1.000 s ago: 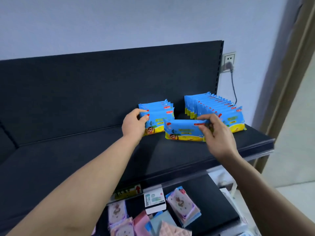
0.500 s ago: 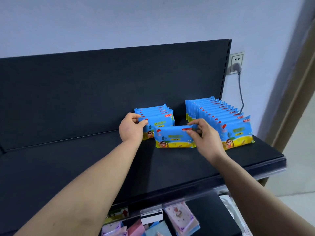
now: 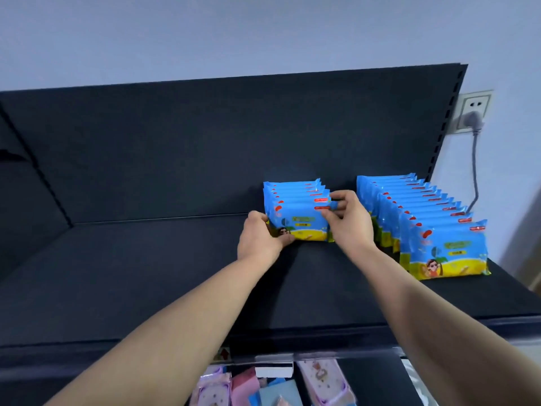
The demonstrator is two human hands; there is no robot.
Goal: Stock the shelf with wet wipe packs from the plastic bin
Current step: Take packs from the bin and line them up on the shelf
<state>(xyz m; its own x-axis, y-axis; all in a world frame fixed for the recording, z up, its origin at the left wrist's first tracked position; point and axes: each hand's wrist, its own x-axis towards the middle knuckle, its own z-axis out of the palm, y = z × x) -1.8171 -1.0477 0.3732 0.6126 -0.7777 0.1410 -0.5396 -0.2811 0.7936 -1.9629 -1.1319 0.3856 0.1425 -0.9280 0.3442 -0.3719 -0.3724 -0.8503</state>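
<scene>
From the head view, my left hand (image 3: 259, 240) cups the lower left corner of the front wet wipe pack (image 3: 298, 222), fingers curled around its edge. My right hand (image 3: 348, 224) pinches the pack's upper right corner. It stands upright against a short row of packs (image 3: 292, 190) on the dark shelf (image 3: 146, 273), centre frame. A longer row (image 3: 424, 218) stands right of it.

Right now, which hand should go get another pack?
Probably the right hand: it only pinches the front pack's top corner, while the left hand braces its bottom corner upright.
</scene>
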